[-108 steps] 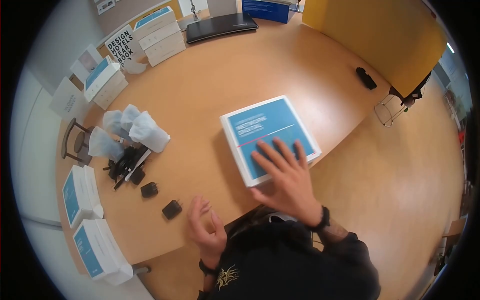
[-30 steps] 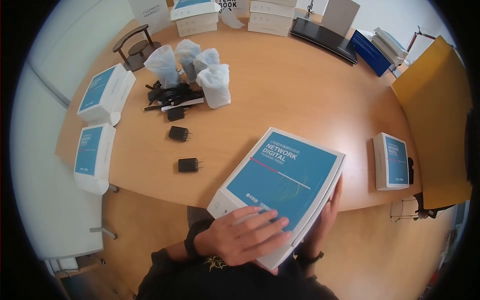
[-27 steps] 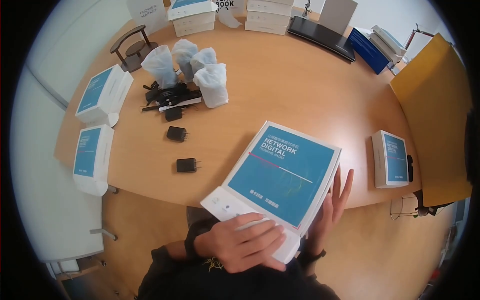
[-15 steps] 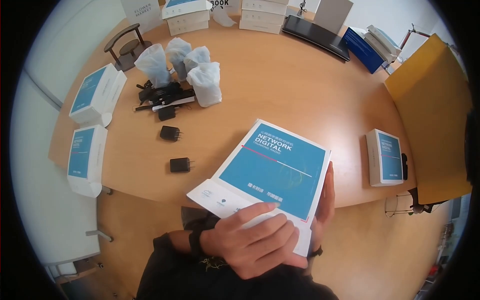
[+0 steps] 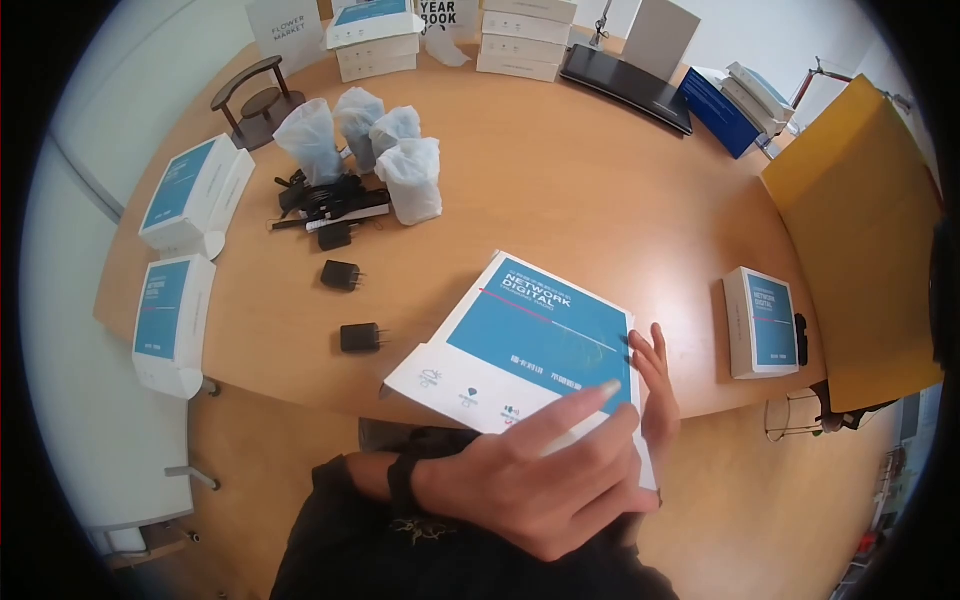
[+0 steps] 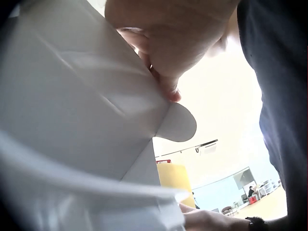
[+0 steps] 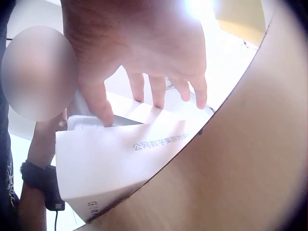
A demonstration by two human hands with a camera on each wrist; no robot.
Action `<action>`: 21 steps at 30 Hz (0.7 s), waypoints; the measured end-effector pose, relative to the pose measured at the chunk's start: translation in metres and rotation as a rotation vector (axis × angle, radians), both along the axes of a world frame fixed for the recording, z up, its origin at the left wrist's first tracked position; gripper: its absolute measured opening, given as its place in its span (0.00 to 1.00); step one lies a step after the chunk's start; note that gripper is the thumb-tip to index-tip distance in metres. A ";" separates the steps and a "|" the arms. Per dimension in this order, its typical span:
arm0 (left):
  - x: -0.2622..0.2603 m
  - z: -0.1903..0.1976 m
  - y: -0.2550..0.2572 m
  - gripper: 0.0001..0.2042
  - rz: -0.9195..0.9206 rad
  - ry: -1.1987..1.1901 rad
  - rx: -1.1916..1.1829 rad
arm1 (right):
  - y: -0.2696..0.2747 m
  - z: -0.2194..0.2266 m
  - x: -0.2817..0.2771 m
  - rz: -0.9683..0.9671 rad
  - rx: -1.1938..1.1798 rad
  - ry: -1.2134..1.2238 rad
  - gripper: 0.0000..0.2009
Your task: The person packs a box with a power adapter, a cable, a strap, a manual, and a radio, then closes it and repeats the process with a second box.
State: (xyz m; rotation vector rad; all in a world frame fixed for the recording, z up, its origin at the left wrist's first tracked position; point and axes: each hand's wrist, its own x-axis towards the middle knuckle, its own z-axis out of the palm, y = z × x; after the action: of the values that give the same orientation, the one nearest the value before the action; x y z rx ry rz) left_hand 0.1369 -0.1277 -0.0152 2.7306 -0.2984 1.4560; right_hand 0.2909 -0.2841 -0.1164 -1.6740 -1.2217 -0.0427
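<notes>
A white box with a blue top (image 5: 545,320) is tilted above the table's near edge in the head view, its end flap (image 5: 455,390) angled toward the person. The left hand (image 5: 540,475) grips the flap side with bent fingers; its thumb lies at the lower right corner. In the left wrist view, the left hand (image 6: 173,38) is at the edge of the white card (image 6: 82,86). Beside the box's right side is the right hand (image 5: 660,390). The right wrist view shows the right hand (image 7: 139,48) with fingers straight and spread, thumb touching the box's edge (image 7: 115,149).
Two black plug adapters (image 5: 360,338) lie left of the box, near cables (image 5: 335,200) and white-wrapped items (image 5: 410,180). Blue-and-white boxes (image 5: 170,305) stand at the left, another box (image 5: 768,320) at the right. A black laptop (image 5: 628,88) and stacked boxes (image 5: 520,45) are at the back.
The right hand has gone from the box's top to its side, and the left hand now grips the flap end. The flap has swung outward, and the box has tilted. The left hand has moved right.
</notes>
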 end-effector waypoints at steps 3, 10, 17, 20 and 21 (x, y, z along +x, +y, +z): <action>-0.002 0.002 0.000 0.14 0.017 -0.017 -0.023 | 0.000 0.010 0.004 0.015 0.033 0.139 0.33; -0.029 -0.032 0.010 0.10 -0.107 -0.289 -0.095 | 0.006 0.027 0.010 -0.059 -0.010 0.208 0.29; -0.038 -0.079 0.020 0.18 0.214 0.036 -0.301 | 0.010 0.038 0.036 -0.003 -0.047 0.146 0.28; -0.046 -0.089 0.024 0.17 0.227 0.183 -0.272 | 0.011 0.044 0.043 0.038 -0.110 0.089 0.28; -0.048 -0.094 0.027 0.16 0.207 0.256 -0.235 | 0.012 0.045 0.045 0.056 -0.124 0.068 0.28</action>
State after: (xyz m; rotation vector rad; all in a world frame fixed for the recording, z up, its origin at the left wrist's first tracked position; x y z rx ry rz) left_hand 0.0890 -0.1009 -0.1088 2.7708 0.1588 1.0755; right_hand 0.3355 -0.2725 -0.0710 -1.7324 -1.2404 0.1259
